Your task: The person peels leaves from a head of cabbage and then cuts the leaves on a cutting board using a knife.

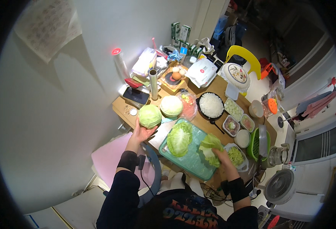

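My left hand (141, 132) cups a round green cabbage (150, 116) from below, at the left end of the table. A second, paler cabbage (171, 105) sits just right of it. Over the right part of a teal tray (195, 163), my right hand (222, 157) grips a loose cabbage leaf (210, 148), its fingers partly hidden by it. Another cabbage leaf (180, 139) lies on the tray's left half. Close beyond my right hand, shredded greens (235, 156) fill a bag-lined bowl.
A cleaver (262, 140) rests across a green basket (252, 147) at the right. Behind the tray stand a black pan of white rice (211, 105), bagged pink minced food (188, 107) and several food containers (233, 109). A phone (136, 95) lies at the left; a fan (279, 186) stands far right.
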